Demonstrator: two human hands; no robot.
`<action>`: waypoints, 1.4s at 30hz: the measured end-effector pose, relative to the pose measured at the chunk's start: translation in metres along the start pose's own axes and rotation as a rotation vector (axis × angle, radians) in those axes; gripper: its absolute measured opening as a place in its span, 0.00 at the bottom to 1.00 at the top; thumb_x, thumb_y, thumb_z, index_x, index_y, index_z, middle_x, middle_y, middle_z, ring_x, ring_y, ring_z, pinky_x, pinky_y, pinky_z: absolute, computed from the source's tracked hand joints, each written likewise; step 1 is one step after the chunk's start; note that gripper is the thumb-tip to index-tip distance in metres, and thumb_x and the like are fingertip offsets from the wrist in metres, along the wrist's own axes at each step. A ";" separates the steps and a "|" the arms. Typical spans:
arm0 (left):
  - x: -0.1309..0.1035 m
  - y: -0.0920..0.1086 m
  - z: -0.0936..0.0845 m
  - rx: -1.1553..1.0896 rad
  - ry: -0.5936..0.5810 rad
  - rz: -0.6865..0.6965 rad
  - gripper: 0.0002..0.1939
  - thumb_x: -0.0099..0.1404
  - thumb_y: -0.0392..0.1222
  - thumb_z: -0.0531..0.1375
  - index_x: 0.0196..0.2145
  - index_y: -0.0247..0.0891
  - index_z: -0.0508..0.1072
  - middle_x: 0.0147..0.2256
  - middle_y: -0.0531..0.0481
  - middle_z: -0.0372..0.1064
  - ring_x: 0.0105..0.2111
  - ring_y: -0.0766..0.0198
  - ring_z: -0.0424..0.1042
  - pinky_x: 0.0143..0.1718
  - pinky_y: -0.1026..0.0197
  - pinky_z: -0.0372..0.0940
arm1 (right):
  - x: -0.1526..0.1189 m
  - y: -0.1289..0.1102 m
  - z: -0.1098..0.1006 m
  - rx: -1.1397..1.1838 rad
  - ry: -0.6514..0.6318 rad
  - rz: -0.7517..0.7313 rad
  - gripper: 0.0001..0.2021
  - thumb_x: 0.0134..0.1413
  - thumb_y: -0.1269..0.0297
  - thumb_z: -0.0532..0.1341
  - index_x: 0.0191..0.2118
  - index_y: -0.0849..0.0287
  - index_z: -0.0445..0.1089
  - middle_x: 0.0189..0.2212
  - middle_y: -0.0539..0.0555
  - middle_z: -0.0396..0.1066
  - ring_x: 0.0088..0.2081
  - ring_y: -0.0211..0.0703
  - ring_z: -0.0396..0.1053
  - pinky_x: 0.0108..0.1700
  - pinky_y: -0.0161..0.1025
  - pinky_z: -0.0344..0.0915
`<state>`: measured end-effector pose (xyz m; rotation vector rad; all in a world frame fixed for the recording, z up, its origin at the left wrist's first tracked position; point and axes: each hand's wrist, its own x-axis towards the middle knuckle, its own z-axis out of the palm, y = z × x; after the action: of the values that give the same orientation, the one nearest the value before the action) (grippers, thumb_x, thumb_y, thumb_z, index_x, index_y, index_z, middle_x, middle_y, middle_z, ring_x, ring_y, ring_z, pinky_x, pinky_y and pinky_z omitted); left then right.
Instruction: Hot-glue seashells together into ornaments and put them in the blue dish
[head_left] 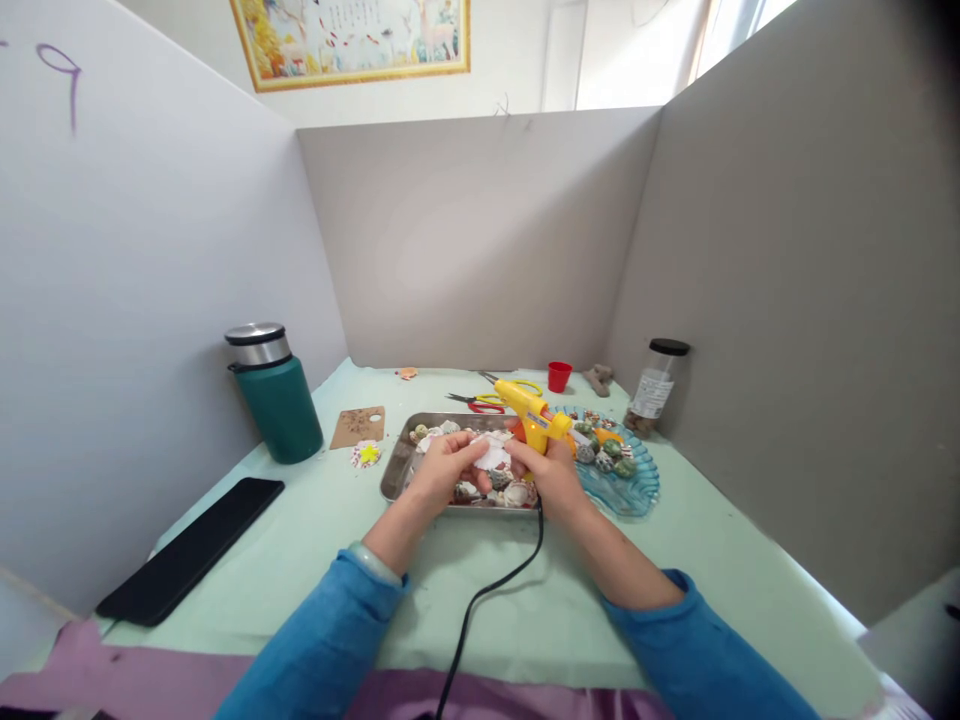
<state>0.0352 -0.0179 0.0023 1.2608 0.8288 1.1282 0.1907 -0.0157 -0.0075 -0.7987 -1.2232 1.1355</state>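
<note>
My left hand pinches a flat white piece with an uneven edge; I cannot make out whether it is shell or card. My right hand is wrapped round a yellow hot glue gun, and its thumb reaches to the right edge of the white piece. The glue gun points up and to the left, with a black cord running from its base toward me. Below both hands lies a metal tray of seashells, partly hidden by the hands.
A blue scalloped plate of shells stands right of the tray. Behind are scissors and a red cup. A green bottle, brown card and black slab lie left. A jar stands by the right partition.
</note>
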 end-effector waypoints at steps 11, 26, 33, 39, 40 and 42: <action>0.002 -0.002 -0.002 -0.025 -0.007 -0.057 0.18 0.50 0.50 0.67 0.26 0.32 0.68 0.20 0.52 0.67 0.15 0.68 0.68 0.17 0.67 0.63 | 0.003 0.002 -0.001 0.101 -0.039 0.066 0.18 0.43 0.62 0.64 0.43 0.62 0.68 0.13 0.40 0.56 0.17 0.33 0.53 0.22 0.33 0.52; 0.003 -0.003 -0.004 0.006 -0.012 -0.103 0.19 0.48 0.51 0.67 0.26 0.31 0.69 0.20 0.50 0.69 0.14 0.67 0.68 0.17 0.67 0.63 | 0.004 0.002 -0.001 0.134 -0.049 0.100 0.18 0.41 0.64 0.64 0.42 0.60 0.67 0.13 0.41 0.57 0.17 0.33 0.54 0.21 0.32 0.51; 0.001 -0.002 0.001 0.057 0.031 -0.080 0.22 0.49 0.53 0.68 0.31 0.32 0.69 0.22 0.52 0.68 0.17 0.67 0.70 0.20 0.67 0.65 | 0.007 0.005 -0.002 0.118 0.003 0.092 0.17 0.42 0.64 0.65 0.41 0.60 0.66 0.13 0.41 0.57 0.17 0.33 0.54 0.21 0.32 0.53; 0.005 -0.005 -0.002 0.066 0.163 -0.004 0.21 0.52 0.54 0.65 0.32 0.33 0.68 0.20 0.53 0.67 0.16 0.69 0.68 0.19 0.68 0.64 | 0.009 0.007 -0.003 0.122 0.012 0.098 0.17 0.42 0.65 0.65 0.40 0.60 0.67 0.13 0.41 0.57 0.17 0.32 0.53 0.21 0.31 0.53; 0.005 -0.005 -0.002 0.072 0.174 0.004 0.20 0.53 0.54 0.65 0.30 0.33 0.68 0.19 0.54 0.67 0.16 0.69 0.68 0.19 0.68 0.63 | 0.009 0.007 -0.003 0.122 0.013 0.105 0.17 0.41 0.65 0.65 0.40 0.61 0.67 0.13 0.41 0.57 0.17 0.32 0.53 0.21 0.31 0.53; 0.006 -0.006 -0.003 0.074 0.194 0.004 0.19 0.53 0.54 0.65 0.28 0.34 0.67 0.16 0.54 0.65 0.15 0.69 0.67 0.19 0.68 0.63 | 0.008 0.006 -0.003 0.119 0.014 0.113 0.17 0.41 0.65 0.65 0.40 0.61 0.67 0.13 0.41 0.58 0.17 0.32 0.53 0.21 0.32 0.53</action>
<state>0.0351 -0.0106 -0.0035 1.2275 1.0208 1.2469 0.1922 -0.0059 -0.0118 -0.7918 -1.0994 1.2800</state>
